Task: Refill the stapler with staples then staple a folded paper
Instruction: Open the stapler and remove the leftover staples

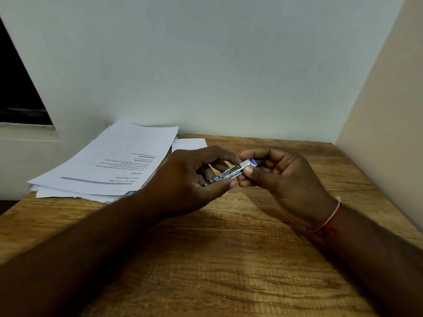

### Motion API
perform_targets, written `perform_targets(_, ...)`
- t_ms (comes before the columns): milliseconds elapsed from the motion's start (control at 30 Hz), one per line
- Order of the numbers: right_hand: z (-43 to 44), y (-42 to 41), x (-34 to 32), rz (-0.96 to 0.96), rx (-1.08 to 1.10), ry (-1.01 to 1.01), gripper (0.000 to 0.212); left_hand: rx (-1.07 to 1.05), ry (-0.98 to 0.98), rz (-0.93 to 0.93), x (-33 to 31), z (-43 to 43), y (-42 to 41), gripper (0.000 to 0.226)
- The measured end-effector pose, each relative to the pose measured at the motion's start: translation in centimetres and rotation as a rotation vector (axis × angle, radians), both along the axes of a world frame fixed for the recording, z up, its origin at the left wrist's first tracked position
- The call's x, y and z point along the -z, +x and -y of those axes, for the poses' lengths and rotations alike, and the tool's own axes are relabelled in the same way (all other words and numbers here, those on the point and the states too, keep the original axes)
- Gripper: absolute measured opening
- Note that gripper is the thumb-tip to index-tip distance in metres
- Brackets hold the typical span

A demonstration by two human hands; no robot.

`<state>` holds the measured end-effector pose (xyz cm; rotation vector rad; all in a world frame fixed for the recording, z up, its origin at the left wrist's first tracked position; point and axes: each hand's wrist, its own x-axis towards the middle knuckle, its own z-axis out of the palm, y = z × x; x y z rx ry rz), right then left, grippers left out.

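A small silver metal stapler point(229, 173) with a blue tip is held above the wooden table point(229, 259), slanting up to the right. My left hand point(190, 181) grips its lower left end between thumb and fingers. My right hand point(279, 175) pinches the upper right end near the blue tip with thumb and curled fingers. Much of the stapler is hidden by my fingers. I cannot see any staples. A small white folded paper point(188, 144) lies flat just beyond my left hand.
A loose stack of printed sheets point(109, 163) lies at the table's far left, overhanging the edge. A pale wall stands behind the table and a cream wall point(384, 110) borders its right side. A dark window opening point(18, 94) is far left.
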<state>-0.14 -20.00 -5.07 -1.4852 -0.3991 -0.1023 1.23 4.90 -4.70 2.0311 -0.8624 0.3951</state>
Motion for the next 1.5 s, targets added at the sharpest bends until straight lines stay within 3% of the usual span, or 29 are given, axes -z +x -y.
perform_targets(267,-0.1,0.0,0.1,-0.056,-0.051,0.051,0.033,0.015,-0.013,-0.082,-0.3,0.3,-0.6,0.031)
perform_targets(500,-0.2,-0.2,0.2,-0.050,-0.061,-0.069,0.026,0.060,0.042,-0.207,-0.3,0.5,-0.8,0.032)
perform_targets(833,-0.5,-0.5,0.2,-0.061,-0.066,-0.244,0.018,0.116,0.115,-0.238,0.3,1.0,-1.0,0.026)
perform_targets(1133,-0.7,0.0,0.6,-0.091,-0.053,-0.204,0.016,0.103,0.113,-0.228,0.4,1.0,-0.5,0.032)
perform_targets(1333,-0.4,0.0,0.5,-0.077,-0.026,-0.202,0.014,0.087,0.081,-0.024,0.6,0.8,0.2,0.019)
perform_targets(1500,-0.3,0.1,0.5,-0.121,-0.041,-0.184,0.014,0.104,0.112,0.078,0.9,0.8,0.4,0.023)
